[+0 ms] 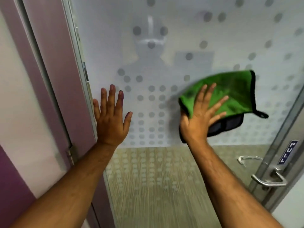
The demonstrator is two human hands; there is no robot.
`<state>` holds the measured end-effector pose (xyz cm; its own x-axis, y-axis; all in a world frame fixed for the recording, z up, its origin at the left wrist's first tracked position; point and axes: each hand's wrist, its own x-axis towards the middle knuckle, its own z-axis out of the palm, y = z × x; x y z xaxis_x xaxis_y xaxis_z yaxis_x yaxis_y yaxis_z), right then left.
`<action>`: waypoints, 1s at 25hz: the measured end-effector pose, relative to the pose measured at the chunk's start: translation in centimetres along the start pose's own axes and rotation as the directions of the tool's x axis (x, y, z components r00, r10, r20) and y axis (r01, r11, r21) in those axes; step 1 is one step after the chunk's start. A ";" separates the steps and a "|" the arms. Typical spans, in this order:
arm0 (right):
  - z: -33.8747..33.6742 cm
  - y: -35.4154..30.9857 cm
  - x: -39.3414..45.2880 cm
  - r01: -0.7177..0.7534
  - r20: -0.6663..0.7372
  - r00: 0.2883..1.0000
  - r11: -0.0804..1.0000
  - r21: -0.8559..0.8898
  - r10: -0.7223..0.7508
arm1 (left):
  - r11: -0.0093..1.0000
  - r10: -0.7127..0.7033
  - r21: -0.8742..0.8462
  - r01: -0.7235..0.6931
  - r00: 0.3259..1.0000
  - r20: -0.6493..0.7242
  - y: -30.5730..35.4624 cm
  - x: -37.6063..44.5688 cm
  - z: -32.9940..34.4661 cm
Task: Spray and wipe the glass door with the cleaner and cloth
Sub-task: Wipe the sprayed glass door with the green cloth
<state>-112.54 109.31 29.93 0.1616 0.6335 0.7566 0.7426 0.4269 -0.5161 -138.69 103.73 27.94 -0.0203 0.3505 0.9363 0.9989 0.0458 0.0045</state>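
Nearest me, the left hand (111,119) lies flat and empty on the glass door (164,46), likely steadying it. The right hand (200,119), fingers spread, presses the green cloth (233,92) against the frosted pane to wipe.

Both forearms were bare to the frame's lower edge (no sleeves, watch or rings), left hand (111,119) and right hand (199,120) ungloved.

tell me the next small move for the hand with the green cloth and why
Probably sweep the right hand and green cloth leftward across the frosted glass door. The cloth sits right of centre, and the left hand is braced flat near the frame.
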 end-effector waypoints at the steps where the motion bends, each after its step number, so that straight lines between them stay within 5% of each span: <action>1: 0.0 -2.2 1.2 0.052 -0.001 0.999 0.999 -0.002 -0.052 | 1.000 -0.001 0.003 0.001 1.000 0.009 0.0 0.1 -0.1; 5: 0.2 -8.7 2.9 0.410 0.078 0.912 0.905 -0.116 -0.403 | 0.995 -0.009 -0.094 0.013 0.999 0.046 0.1 0.1 -0.8; 7: 0.9 -7.8 0.9 0.675 0.185 0.737 0.724 -0.146 -0.650 | 0.963 -0.017 -0.269 0.027 0.999 0.040 -0.4 -0.1 -1.8; 10: 3.1 -1.9 -4.0 0.857 0.405 0.509 0.493 -0.153 -0.760 | 0.923 -0.021 -0.382 0.040 0.998 0.052 -1.0 -0.4 -3.0; 14: 3.7 6.1 -7.6 0.765 0.561 0.442 0.621 0.172 -0.700 | 0.951 0.023 -0.308 0.025 0.988 0.152 1.5 -2.3 -3.0; 17: 0.6 11.2 -7.8 0.671 0.603 0.474 0.707 0.223 -0.641 | 0.968 0.032 -0.249 0.029 0.972 0.235 3.8 -4.1 -2.2; 20: -1.4 17.8 -9.5 0.701 0.594 0.541 0.710 0.072 -0.595 | 0.977 -0.006 -0.202 0.065 0.960 0.279 5.9 -4.9 -2.0; 23: -2.8 22.0 -12.7 0.526 0.596 0.738 0.823 -0.214 -0.316 | 0.980 -0.040 -0.172 0.101 0.945 0.325 7.3 -5.5 -2.1; 25: -3.1 20.0 -14.4 0.264 0.613 0.788 0.932 -0.250 -0.059 | 0.985 -0.063 -0.125 0.116 0.928 0.368 7.9 -5.8 -2.1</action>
<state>-98.01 106.73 9.96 -0.3148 0.8697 0.3800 0.8970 0.4036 -0.1805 -130.58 100.14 23.30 -0.0965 0.6665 0.7392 0.9871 -0.0314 0.1572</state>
